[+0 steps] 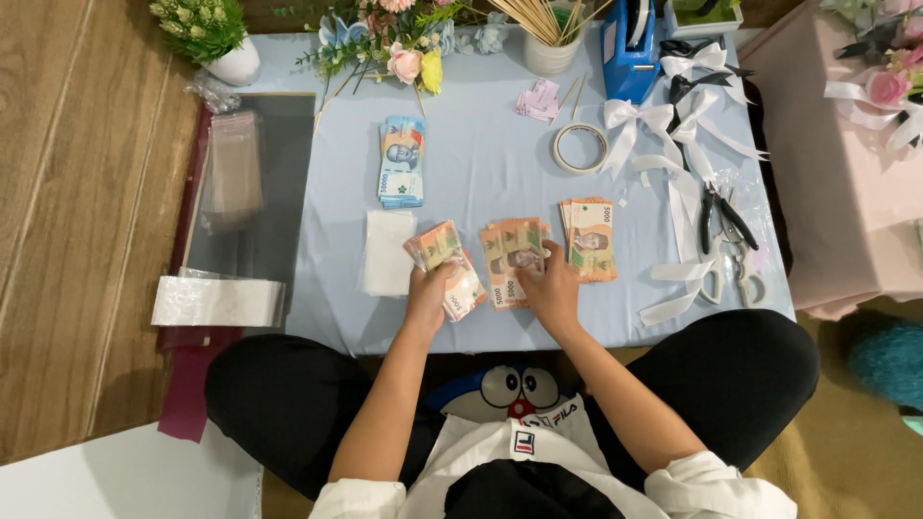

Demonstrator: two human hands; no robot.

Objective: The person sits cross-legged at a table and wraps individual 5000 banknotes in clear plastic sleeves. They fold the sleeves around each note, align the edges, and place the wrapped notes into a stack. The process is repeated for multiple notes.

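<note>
My left hand (429, 291) grips a fanned stack of orange banknotes (444, 258) just above the pale blue table (481, 163). Flat on a second pile of orange banknotes (508, 258) in the middle rests my right hand (553, 288), fingers spread over it. A third orange pile (590, 238) lies just right of that hand. A stack of blue banknotes (402, 161) sits farther back on the left. A white sheet of paper (386, 252) lies beside my left hand.
A tape roll (579, 147), white ribbon bows (663, 125), pliers and scissors (728, 240) lie at the right. Flowers (404, 48), a cup of sticks (553, 38) and a blue tape dispenser (630, 48) stand at the back. Clear plastic sleeves (234, 173) lie on the left.
</note>
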